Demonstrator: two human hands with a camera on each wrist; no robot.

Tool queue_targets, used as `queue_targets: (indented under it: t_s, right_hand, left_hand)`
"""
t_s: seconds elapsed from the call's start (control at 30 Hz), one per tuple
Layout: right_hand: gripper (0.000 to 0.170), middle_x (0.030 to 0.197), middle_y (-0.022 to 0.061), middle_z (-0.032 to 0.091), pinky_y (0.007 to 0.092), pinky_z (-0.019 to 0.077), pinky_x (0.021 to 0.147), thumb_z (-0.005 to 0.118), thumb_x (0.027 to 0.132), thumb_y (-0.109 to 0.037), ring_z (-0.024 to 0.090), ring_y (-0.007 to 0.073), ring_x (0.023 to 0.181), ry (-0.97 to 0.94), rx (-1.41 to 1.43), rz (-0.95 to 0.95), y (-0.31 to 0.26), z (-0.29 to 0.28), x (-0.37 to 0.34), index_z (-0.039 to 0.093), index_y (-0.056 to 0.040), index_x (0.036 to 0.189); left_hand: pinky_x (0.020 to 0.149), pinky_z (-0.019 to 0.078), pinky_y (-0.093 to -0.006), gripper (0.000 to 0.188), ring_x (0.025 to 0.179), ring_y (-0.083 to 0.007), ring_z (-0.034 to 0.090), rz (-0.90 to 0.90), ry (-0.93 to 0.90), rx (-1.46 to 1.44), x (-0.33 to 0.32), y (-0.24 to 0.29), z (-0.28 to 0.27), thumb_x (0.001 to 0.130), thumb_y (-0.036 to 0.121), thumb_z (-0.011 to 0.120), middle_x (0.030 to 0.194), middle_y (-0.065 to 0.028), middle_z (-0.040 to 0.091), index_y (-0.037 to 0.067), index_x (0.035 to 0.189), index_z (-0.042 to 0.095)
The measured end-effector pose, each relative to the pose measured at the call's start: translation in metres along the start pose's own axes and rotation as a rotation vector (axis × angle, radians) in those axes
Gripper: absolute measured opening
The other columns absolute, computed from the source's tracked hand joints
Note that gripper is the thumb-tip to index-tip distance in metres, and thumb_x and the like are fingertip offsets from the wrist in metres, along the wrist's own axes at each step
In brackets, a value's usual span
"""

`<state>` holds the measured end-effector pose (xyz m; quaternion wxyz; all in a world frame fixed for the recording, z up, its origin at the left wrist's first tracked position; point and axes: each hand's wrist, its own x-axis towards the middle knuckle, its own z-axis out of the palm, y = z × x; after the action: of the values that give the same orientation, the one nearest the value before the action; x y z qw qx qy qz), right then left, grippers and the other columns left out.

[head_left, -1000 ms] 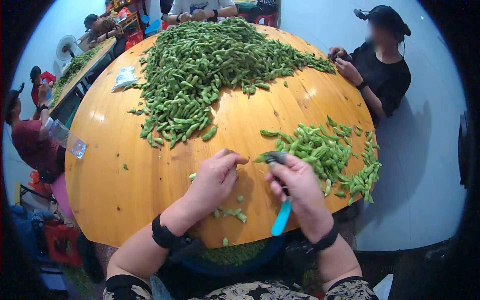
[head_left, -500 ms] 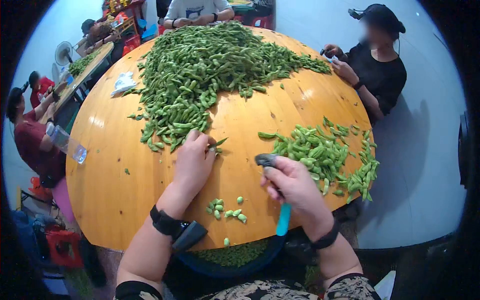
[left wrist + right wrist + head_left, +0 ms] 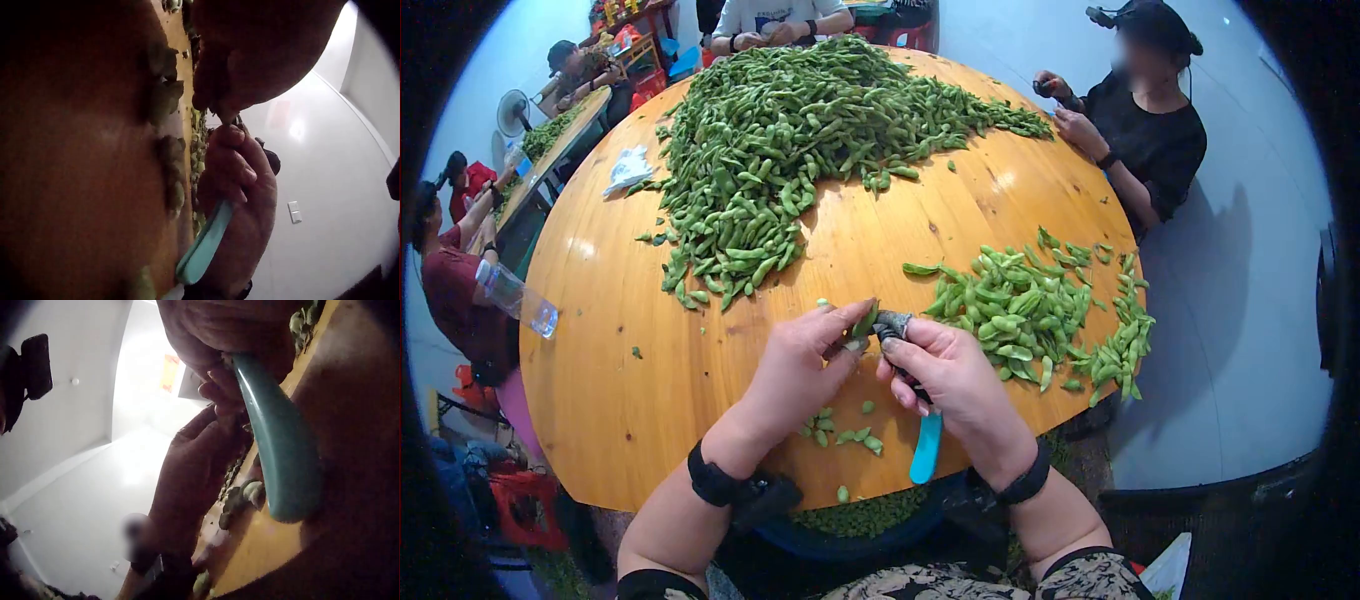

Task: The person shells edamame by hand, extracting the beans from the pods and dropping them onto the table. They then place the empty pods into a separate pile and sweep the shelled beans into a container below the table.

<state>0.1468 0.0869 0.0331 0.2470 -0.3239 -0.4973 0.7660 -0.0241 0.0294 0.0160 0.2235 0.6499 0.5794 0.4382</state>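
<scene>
My left hand (image 3: 795, 365) pinches a green soybean pod (image 3: 864, 320) between thumb and fingers, above the table's near part. My right hand (image 3: 955, 375) meets it there, its dark-covered fingertips right at the pod's end. In its curled fingers the right hand grips a tool with a teal handle (image 3: 926, 450); the handle points down toward me, and the tool's other end is hidden in the hand. The right wrist view shows this handle (image 3: 281, 450) large and close. Several shelled beans (image 3: 860, 438) lie on the wood below my hands.
A big heap of pods (image 3: 800, 130) covers the round wooden table's (image 3: 600, 400) far side. A smaller heap of plumper pods (image 3: 1010, 310) lies right. Beneath the near edge is a blue basin (image 3: 800, 540) of green beans. A person in black (image 3: 1155, 130) sits right.
The pod that was at my right fingertips is gone from there. My left hand went to the big heap's near edge and came back with a pod to my right hand, which shifted slightly left.
</scene>
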Motion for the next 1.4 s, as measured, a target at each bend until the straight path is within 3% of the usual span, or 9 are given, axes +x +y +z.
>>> queue_targets:
  t_s: [0.17, 0.5, 0.6, 0.8, 0.87, 1.1, 1.23, 1.4]
  right_hand:
    - [0.015, 0.066, -0.0021, 0.058, 0.0155, 0.0354, 0.036, 0.050, 0.093, -0.013, 0.049, 0.0017, 0.044, 0.023, -0.002, -0.030, 0.002, 0.005, -0.004, 0.059, -0.0037, 0.085]
    - [0.012, 0.065, -0.0023, 0.055, 0.0160, 0.0313, 0.035, 0.049, 0.093, -0.012, 0.044, 0.0012, 0.042, 0.034, 0.054, -0.004, 0.012, 0.006, 0.003, 0.057, -0.0042, 0.087]
    - [0.010, 0.066, -0.0023, 0.054, 0.0162, 0.0308, 0.035, 0.049, 0.092, -0.011, 0.043, 0.0013, 0.043, 0.047, 0.116, 0.009, 0.015, 0.008, 0.005, 0.057, -0.0046, 0.090]
    - [0.010, 0.067, -0.0014, 0.056, 0.0166, 0.0326, 0.034, 0.051, 0.091, -0.010, 0.044, 0.0021, 0.043, 0.042, 0.225, 0.056, 0.017, 0.004, 0.013, 0.058, -0.0056, 0.097]
    - [0.012, 0.067, -0.0012, 0.056, 0.0165, 0.0332, 0.034, 0.051, 0.091, -0.009, 0.045, 0.0023, 0.044, 0.015, 0.230, 0.061, 0.015, 0.001, 0.015, 0.059, -0.0057, 0.098]
    - [0.013, 0.067, -0.0009, 0.056, 0.0169, 0.0344, 0.035, 0.050, 0.090, -0.009, 0.045, 0.0033, 0.044, -0.070, 0.259, 0.173, 0.001, -0.009, 0.017, 0.059, -0.0037, 0.099]
    - [0.014, 0.068, -0.0005, 0.057, 0.0177, 0.0349, 0.035, 0.050, 0.091, -0.009, 0.046, 0.0037, 0.044, -0.112, 0.258, 0.239, -0.002, -0.019, 0.020, 0.059, -0.0027, 0.098]
    - [0.014, 0.068, -0.0014, 0.057, 0.0172, 0.0346, 0.036, 0.050, 0.091, -0.011, 0.047, 0.0030, 0.044, -0.086, 0.105, 0.167, -0.006, -0.014, 0.018, 0.059, -0.0036, 0.098]
  left_hand:
    - [0.069, 0.0521, -0.0275, 0.032, 0.080, -0.0178, 0.066, 0.003, 0.069, 0.081, -0.003, 0.003, 0.006, 0.078, -0.003, 0.062, 0.093, -0.0133, 0.067, 0.000, 0.109, 0.061]
    - [0.069, 0.0520, -0.0286, 0.024, 0.080, -0.0191, 0.067, -0.049, 0.106, -0.026, -0.006, 0.004, 0.011, 0.080, -0.003, 0.060, 0.088, -0.0152, 0.068, -0.001, 0.104, 0.061]
    - [0.066, 0.0510, -0.0311, 0.021, 0.075, -0.0249, 0.066, -0.058, 0.119, -0.048, -0.006, 0.001, 0.015, 0.081, -0.002, 0.057, 0.083, -0.0176, 0.065, -0.002, 0.102, 0.059]
    - [0.060, 0.0487, -0.0255, 0.019, 0.068, -0.0120, 0.062, -0.062, 0.137, -0.189, -0.003, -0.001, 0.011, 0.087, 0.001, 0.055, 0.078, -0.0086, 0.065, -0.002, 0.105, 0.059]
    - [0.056, 0.0472, -0.0218, 0.019, 0.066, -0.0088, 0.060, -0.271, 0.059, -0.456, -0.002, -0.002, 0.007, 0.090, 0.005, 0.054, 0.080, -0.0042, 0.064, -0.001, 0.107, 0.059]
    - [0.061, 0.0486, -0.0208, 0.023, 0.067, -0.0095, 0.059, -0.454, -0.058, -0.893, 0.001, -0.012, -0.002, 0.094, 0.010, 0.048, 0.090, -0.0075, 0.065, -0.002, 0.111, 0.056]
    - [0.063, 0.0488, -0.0208, 0.025, 0.070, -0.0097, 0.059, -0.490, -0.090, -0.989, 0.003, -0.018, -0.002, 0.094, 0.009, 0.045, 0.092, -0.0088, 0.065, -0.003, 0.113, 0.055]
    - [0.067, 0.0492, -0.0234, 0.028, 0.073, -0.0103, 0.059, -0.511, -0.093, -1.002, 0.004, -0.015, -0.001, 0.094, 0.014, 0.047, 0.092, -0.0067, 0.064, -0.002, 0.116, 0.053]
